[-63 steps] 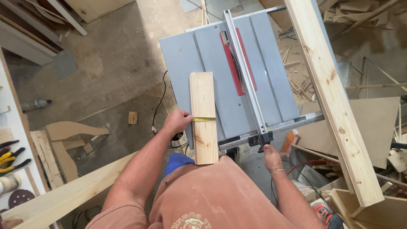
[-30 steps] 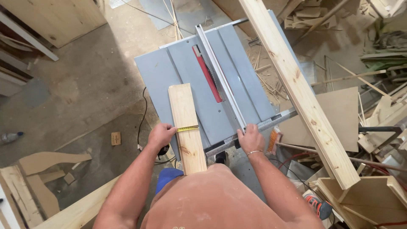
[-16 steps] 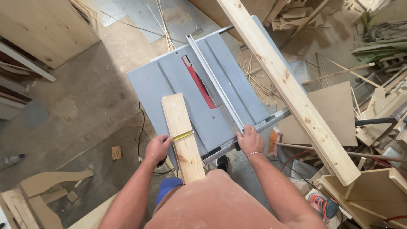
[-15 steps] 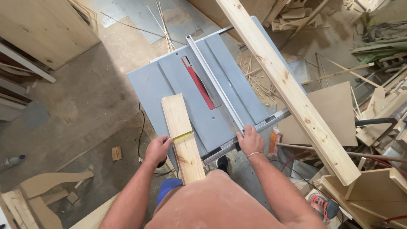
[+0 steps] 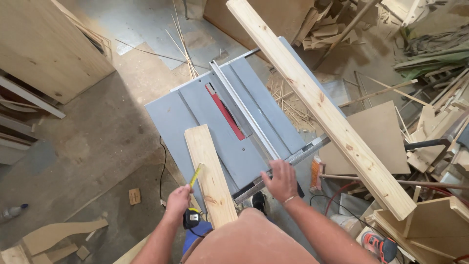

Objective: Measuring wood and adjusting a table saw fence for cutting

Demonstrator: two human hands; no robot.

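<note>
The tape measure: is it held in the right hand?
No, the tape measure is in the left hand, beside the short board, while the right hand rests at the saw table's front rail.

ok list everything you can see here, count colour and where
table saw: one, grey top, centre
saw insert: one, red strip, in the grey top
rip fence: one, silver rail, across the top right of the insert
short board: one, pale wood, lying on the near left of the saw top
long plank: one, pale wood, slanting over the saw's right side
tape measure: one, black and yellow, yellow blade out along the short board's left edge
power cable: one, black, on the floor left of the saw
bottle: one, clear, far left floor
offcut pile: many, pale wood, right side
left hand: one, holding the tape measure
right hand: one, on the front rail by the rip fence
</note>
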